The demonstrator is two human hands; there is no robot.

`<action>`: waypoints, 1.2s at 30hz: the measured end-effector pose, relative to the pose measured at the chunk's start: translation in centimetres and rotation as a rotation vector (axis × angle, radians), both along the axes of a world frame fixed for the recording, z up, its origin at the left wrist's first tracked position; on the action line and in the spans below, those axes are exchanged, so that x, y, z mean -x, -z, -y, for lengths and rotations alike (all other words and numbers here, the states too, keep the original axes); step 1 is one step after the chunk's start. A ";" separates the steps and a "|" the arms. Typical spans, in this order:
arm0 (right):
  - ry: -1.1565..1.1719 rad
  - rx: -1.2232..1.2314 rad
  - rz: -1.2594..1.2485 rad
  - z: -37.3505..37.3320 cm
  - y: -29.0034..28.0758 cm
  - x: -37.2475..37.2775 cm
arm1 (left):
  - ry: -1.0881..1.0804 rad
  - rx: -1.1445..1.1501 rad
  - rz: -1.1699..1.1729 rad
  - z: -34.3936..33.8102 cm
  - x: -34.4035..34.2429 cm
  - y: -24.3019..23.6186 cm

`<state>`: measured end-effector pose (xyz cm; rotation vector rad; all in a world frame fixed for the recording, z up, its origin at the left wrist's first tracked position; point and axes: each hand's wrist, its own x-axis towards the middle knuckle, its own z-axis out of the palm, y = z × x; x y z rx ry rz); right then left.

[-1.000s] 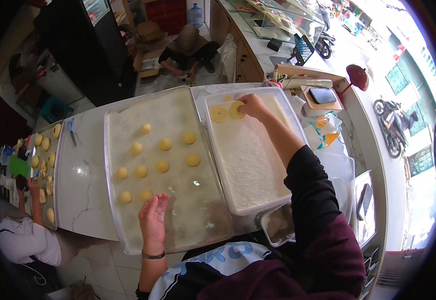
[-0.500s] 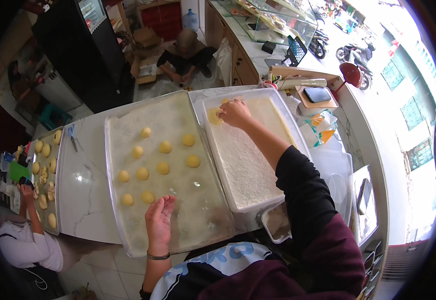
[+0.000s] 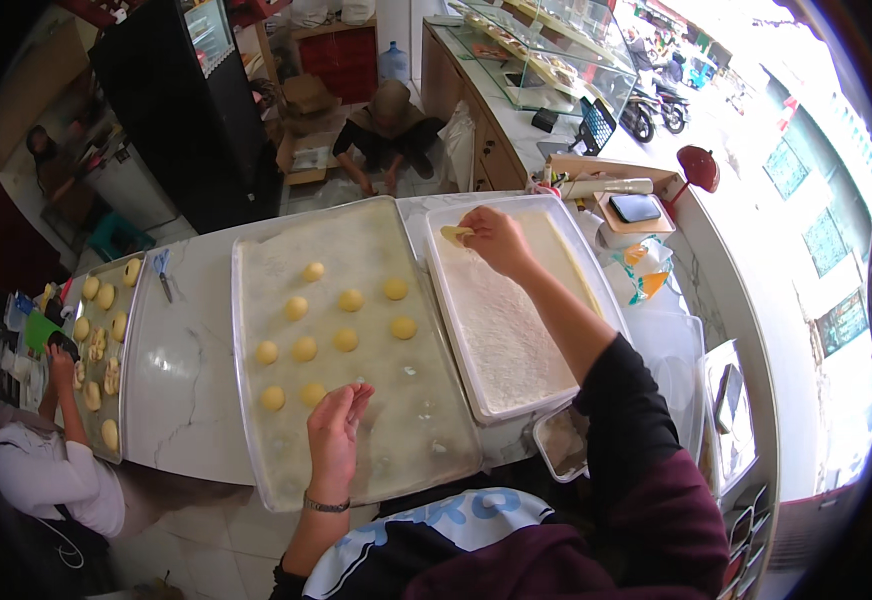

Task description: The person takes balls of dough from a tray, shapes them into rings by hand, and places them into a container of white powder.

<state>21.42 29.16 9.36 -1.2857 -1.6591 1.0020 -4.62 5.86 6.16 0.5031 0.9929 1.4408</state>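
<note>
My right hand (image 3: pixel 496 243) pinches a flattened yellow dough piece (image 3: pixel 456 236) at the far left corner of a white plastic tub (image 3: pixel 491 412). White flour (image 3: pixel 506 330) covers the tub's bottom. Over the near part of a large metal tray (image 3: pixel 426 470), my left hand (image 3: pixel 337 425) hovers with its fingers loosely curved, holding nothing that I can see. Several round yellow dough balls sit on that tray; one dough ball (image 3: pixel 312 394) lies just beyond my left fingertips.
Left on the marble counter (image 3: pixel 181 370) are scissors (image 3: pixel 163 275) and a tray of shaped dough (image 3: pixel 106 440), where a co-worker's hand (image 3: pixel 60 365) works. Nearer me stands a small container (image 3: pixel 562 445). Right of the tub lie a phone (image 3: pixel 635 208) and a plastic packet (image 3: pixel 646 268). Another person (image 3: pixel 386 130) crouches beyond the counter.
My right hand has lifted the flat dough piece, which lay in the flour before. My left hand stays over the tray, its fingers closer together. The whole view has shifted slightly.
</note>
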 end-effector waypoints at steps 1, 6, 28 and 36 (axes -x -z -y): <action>-0.033 -0.050 -0.092 1.6 -1.2 0.3 | 0.016 -0.025 -0.048 -0.3 -0.2 -0.4; -0.326 0.088 -0.351 11.4 -5.9 4.4 | 0.062 -0.192 -0.091 -3.1 -2.7 -4.3; -0.238 0.137 -0.310 19.8 -5.2 6.6 | 0.272 -0.171 -0.028 -1.9 -2.1 -4.9; -0.195 0.159 -0.352 20.5 -5.2 5.9 | 0.261 -0.159 -0.042 -1.7 -2.9 -5.4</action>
